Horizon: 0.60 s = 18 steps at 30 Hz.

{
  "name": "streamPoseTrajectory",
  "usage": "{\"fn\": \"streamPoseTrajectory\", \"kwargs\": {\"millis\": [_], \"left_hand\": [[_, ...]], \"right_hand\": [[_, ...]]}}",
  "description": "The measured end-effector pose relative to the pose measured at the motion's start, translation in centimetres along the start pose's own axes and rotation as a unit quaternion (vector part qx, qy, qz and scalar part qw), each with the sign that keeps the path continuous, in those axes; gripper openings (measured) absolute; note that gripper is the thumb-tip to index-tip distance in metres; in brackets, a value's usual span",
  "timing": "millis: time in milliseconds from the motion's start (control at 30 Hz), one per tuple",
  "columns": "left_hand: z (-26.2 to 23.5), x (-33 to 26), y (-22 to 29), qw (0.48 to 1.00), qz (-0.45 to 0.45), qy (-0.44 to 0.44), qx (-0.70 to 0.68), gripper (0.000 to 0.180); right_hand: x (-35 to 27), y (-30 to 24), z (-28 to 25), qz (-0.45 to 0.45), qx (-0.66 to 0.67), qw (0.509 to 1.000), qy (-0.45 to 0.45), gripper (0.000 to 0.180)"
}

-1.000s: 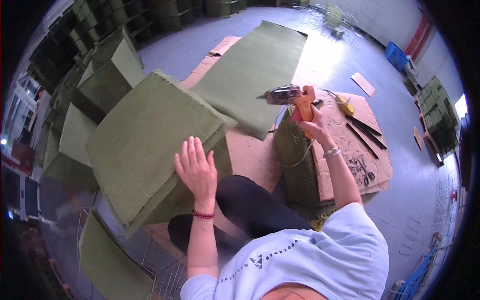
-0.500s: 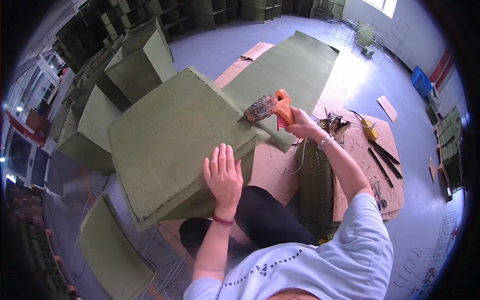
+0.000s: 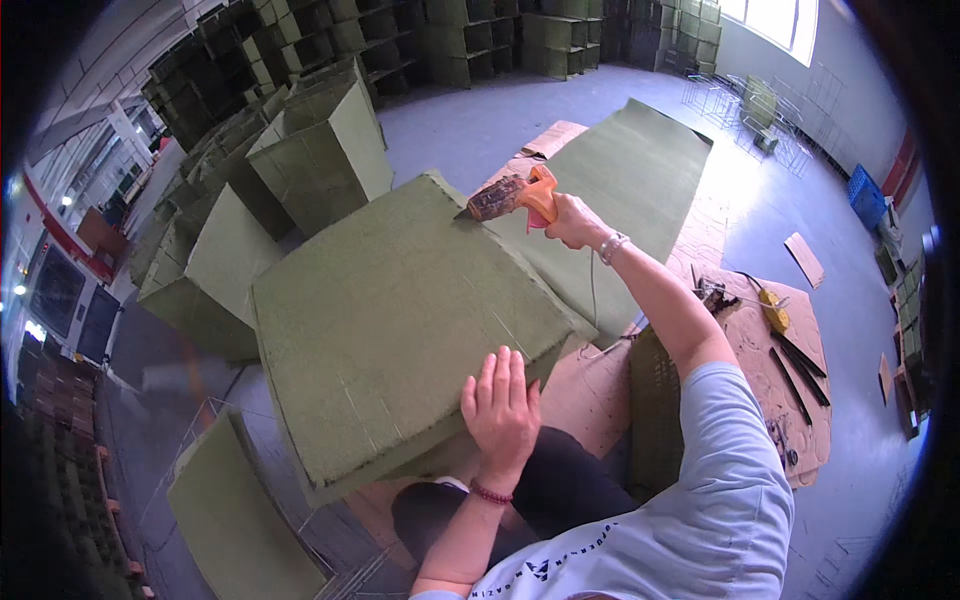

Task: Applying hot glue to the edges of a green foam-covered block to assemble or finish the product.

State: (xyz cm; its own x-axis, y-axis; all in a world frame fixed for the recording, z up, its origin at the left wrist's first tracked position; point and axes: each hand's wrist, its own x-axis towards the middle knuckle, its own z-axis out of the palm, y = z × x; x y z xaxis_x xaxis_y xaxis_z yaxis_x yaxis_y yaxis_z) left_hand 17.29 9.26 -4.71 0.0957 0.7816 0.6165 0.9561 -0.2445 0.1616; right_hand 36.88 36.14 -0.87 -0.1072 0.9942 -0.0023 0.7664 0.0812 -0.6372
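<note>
A large olive-green box-like piece [image 3: 385, 310] with stiff flat sides lies in front of me, its broad face up. My left hand [image 3: 503, 405] rests flat on its near right edge, fingers stretched out. In my right hand [image 3: 577, 222] is a hot glue gun [image 3: 498, 200] with an orange handle and a brown, crusted barrel. Its nozzle points left at the piece's far right edge, close to the far corner; whether it touches cannot be made out. A thin cord hangs from the gun. Beyond the edge lies a long green sheet [image 3: 630, 180].
Open green boxes [image 3: 320, 150] stand at the left, and a curved green panel [image 3: 240, 510] leans on wire frames at lower left. On my right, a cardboard-topped surface [image 3: 745, 380] bears black strips [image 3: 792, 385], a yellow power strip [image 3: 773, 310] and scissors [image 3: 785, 445].
My right hand has moved the glue gun along the piece's right edge, away from me toward the far corner. The left hand stays flat near the same edge. The whole view has shifted slightly.
</note>
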Motion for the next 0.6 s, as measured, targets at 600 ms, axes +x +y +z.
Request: {"fn": "streamPoseTrajectory", "kwargs": {"millis": [600], "left_hand": [[0.0, 0.0, -0.3, 1.000, 0.011, -0.011, 0.010, 0.039]], "right_hand": [[12.8, -1.2, 4.4, -0.025, -0.031, 0.998, 0.045, 0.041]]}}
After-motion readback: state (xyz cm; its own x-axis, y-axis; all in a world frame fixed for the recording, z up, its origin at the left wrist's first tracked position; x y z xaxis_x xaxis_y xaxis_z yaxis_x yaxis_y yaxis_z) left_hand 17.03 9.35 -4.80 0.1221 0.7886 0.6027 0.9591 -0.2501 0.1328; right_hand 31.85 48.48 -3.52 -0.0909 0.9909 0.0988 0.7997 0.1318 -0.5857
